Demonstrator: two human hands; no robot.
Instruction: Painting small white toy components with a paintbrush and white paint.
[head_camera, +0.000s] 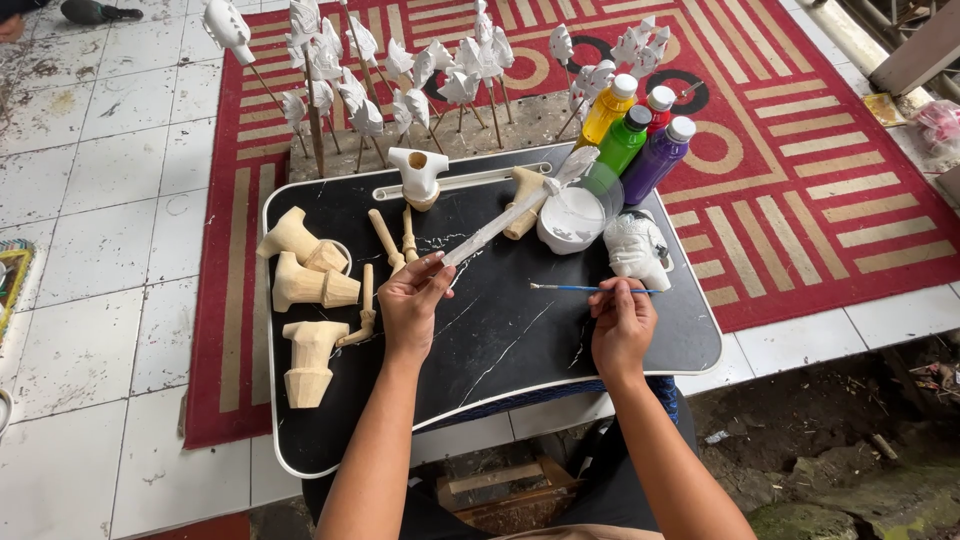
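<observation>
My left hand (412, 300) grips the lower end of a long white-painted wooden stick piece (500, 222) that slants up to the right over a black lap tray (520, 340). My right hand (622, 322) pinches a thin blue-handled paintbrush (580, 289), held level with its tip pointing left. A small tub of white paint (572, 220) sits just beyond the stick's upper end. A white-painted carved head (637, 248) rests on the tray right above my right hand.
Bare wooden carved pieces (310, 285) lie on the tray's left side, thin pegs (388, 240) near its middle. Paint bottles (635, 135) stand at the tray's far right. Several white figures on sticks (400, 70) stand behind, on a red patterned rug (800, 170).
</observation>
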